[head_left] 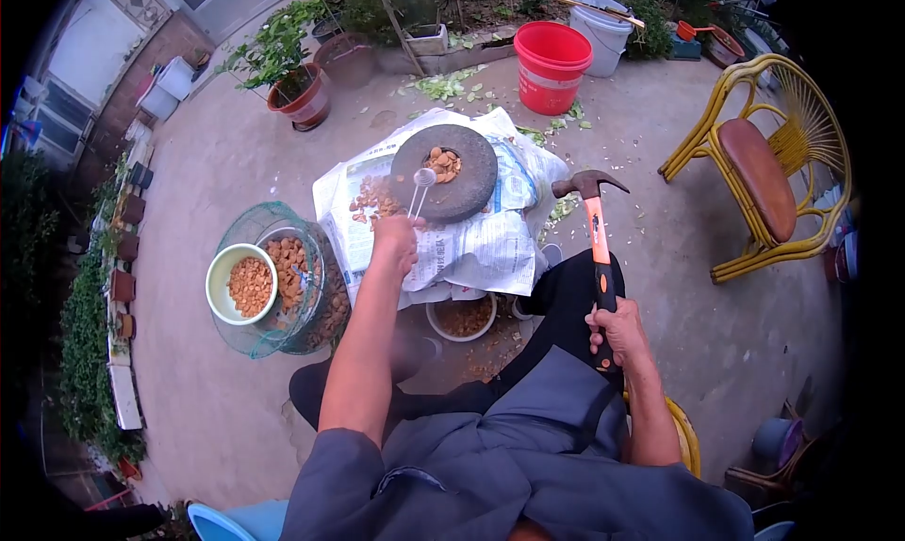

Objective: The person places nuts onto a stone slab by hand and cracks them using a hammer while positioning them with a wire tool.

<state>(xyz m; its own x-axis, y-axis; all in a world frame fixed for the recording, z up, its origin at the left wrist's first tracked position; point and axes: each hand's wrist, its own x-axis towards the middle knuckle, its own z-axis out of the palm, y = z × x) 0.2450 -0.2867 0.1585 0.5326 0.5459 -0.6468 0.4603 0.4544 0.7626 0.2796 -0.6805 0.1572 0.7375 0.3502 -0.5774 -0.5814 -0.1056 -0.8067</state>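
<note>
My left hand (397,244) is closed on the thin twin handles of small tongs (424,179) with a pale round end. The round end is over a dark round stone slab (466,188), beside a heap of brown nut pieces (441,164) in its central hollow. My right hand (617,334) grips the black and orange handle of a claw hammer (600,235), raised with its head up by my right thigh. The slab rests on newspaper sheets (452,258), where more brown fragments (375,200) lie to its left.
To my left, a pale green bowl (219,301) of brown pieces sits on a green mesh basket (273,221) with larger brown nuts. A white basin (492,326) with shells stands under the newspaper. A red bucket (547,65) is ahead; a yellow cane chair (768,164) stands right.
</note>
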